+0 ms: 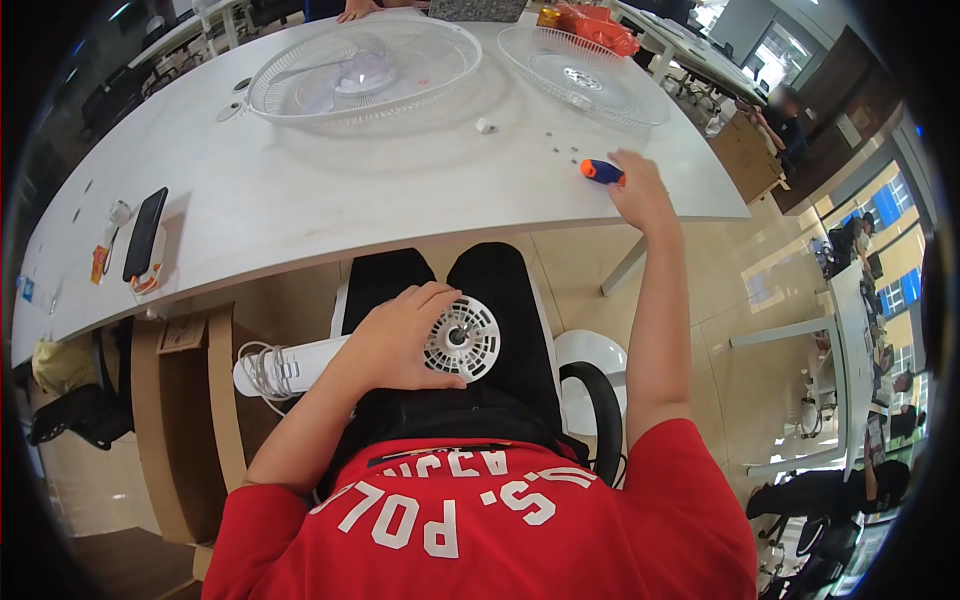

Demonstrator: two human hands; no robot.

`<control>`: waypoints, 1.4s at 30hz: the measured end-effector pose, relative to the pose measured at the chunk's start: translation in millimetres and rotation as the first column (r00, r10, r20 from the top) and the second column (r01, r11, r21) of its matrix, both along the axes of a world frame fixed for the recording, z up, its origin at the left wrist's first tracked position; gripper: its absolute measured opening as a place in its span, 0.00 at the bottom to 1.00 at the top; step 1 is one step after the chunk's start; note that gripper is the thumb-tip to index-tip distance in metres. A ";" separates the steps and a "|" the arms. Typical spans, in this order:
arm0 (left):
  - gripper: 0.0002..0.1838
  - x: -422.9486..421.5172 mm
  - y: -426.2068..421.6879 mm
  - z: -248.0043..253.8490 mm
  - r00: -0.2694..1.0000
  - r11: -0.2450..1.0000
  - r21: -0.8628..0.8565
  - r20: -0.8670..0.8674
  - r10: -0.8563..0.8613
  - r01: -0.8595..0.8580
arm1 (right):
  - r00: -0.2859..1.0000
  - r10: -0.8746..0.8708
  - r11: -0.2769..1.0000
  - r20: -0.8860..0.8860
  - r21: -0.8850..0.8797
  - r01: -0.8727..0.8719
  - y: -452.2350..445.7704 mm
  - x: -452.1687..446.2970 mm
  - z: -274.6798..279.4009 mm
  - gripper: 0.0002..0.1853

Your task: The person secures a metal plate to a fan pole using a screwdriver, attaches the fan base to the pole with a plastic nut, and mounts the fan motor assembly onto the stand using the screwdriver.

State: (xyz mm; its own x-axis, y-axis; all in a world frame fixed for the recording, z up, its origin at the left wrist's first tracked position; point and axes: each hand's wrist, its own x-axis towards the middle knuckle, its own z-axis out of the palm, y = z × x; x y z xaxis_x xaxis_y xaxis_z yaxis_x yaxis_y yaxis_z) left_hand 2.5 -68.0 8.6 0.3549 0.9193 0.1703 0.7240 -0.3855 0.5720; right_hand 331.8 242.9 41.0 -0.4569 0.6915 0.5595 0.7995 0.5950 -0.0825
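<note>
On my lap lies a white fan body (315,362) with a round slotted motor housing (462,340) and a coiled white cable at its far left end. My left hand (405,338) is wrapped round the housing from its left side. Over the table's right part, my right hand (640,190) is closed on a screwdriver with a blue and orange handle (601,171). Several small screws (573,151) lie on the table just beyond it. A small white part (485,126) sits further left.
At the table's (350,180) far side lie a fan guard with clear blades (365,72), a second guard (584,78) and an orange-red bag (597,28). A phone (146,234) rests at the left. An open cardboard box (180,430) stands lower left. Other people are in the background.
</note>
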 end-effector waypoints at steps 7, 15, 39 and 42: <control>0.55 16.1 12.9 -6.2 0.999 0.995 0.087 -0.030 -0.041 0.044 | 0.930 0.132 0.985 -0.343 0.152 -0.083 -6.6 -16.8 40.8 0.19; 0.55 15.3 13.8 -8.2 0.999 0.996 0.084 -0.017 -0.041 0.043 | 0.565 0.182 0.939 -0.805 -0.027 -0.342 13.5 -45.2 35.2 0.25; 0.38 -0.5 20.4 -41.4 0.776 0.993 -0.119 0.625 0.082 -0.009 | 0.253 0.249 0.716 -0.935 0.002 -0.698 -120.1 -94.3 47.1 0.18; 0.28 -0.8 18.7 -51.4 0.402 0.981 -0.172 0.907 0.123 0.087 | 0.225 0.175 0.609 -0.959 -0.074 -0.789 -157.1 -104.8 27.6 0.18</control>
State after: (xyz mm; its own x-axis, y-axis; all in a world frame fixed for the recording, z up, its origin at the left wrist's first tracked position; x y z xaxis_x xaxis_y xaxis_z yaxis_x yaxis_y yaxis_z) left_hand 1.7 -49.3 -42.8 0.0675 0.9710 0.2293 -0.2640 -0.2042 0.9427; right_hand 227.0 85.8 68.7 -0.3290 0.7739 0.5412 -0.3372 0.4391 -0.8328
